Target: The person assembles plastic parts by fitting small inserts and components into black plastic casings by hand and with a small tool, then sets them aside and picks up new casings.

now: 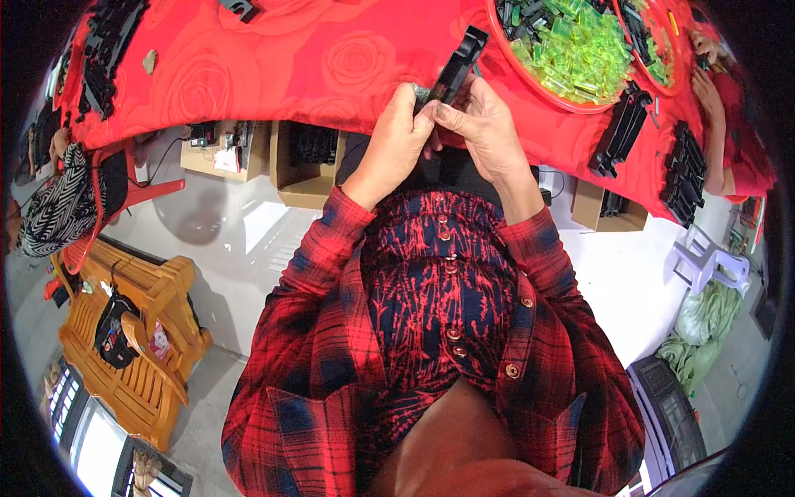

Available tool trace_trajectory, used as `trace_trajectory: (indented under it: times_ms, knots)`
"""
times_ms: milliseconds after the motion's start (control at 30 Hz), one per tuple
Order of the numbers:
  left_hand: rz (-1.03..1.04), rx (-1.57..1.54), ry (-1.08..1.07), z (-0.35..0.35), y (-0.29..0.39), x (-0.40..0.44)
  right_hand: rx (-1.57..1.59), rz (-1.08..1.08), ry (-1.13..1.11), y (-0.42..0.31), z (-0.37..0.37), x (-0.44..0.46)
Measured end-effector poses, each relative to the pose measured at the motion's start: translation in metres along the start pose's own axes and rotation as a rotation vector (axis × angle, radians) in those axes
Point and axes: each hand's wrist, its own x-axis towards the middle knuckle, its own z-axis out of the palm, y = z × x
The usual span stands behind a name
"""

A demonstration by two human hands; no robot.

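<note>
Head view. I am watching a long black part (460, 62) tilting up at upper centre, over the near edge of the red tablecloth (248, 62). Left hand (396, 128): nearly closed, pinching the part's lower end. Right hand (484, 128): fingers curling, thumb pressing the same end; some fingertips are hiding.

Handling: I am judging it light, stiff, slightly slick, probably plastic; thin edges may be fragile, so I am favouring its long sides for grip.

Room: rose-patterned cloth is extending leftward; the red basin (546, 97) is crowding the upper right.
</note>
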Motion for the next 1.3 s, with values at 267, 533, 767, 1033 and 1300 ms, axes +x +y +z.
trace_trajectory:
  times_ms: [267, 533, 767, 1033, 1300]
  knots:
    - [-0.074, -0.009, -0.046, 0.001, 0.007, 0.001, 0.026, 0.043, -0.082, -0.002, -0.007, -0.001]
    - [-0.017, 0.021, 0.079, 0.002, 0.000, 0.004, -0.158, -0.098, 0.079, 0.006, 0.000, 0.005]
    - [0.059, 0.402, 0.212, 0.009, 0.007, 0.004, -1.237, -0.721, 0.473, -0.007, 0.007, -0.003]
    - [0.049, 0.455, 0.236, 0.010, 0.006, 0.005, -1.364, -0.733, 0.332, -0.002, 0.010, -0.005]
    - [0.001, 0.376, 0.164, 0.004, 0.003, 0.007, -1.204, -0.526, 0.323, -0.008, 0.001, -0.002]
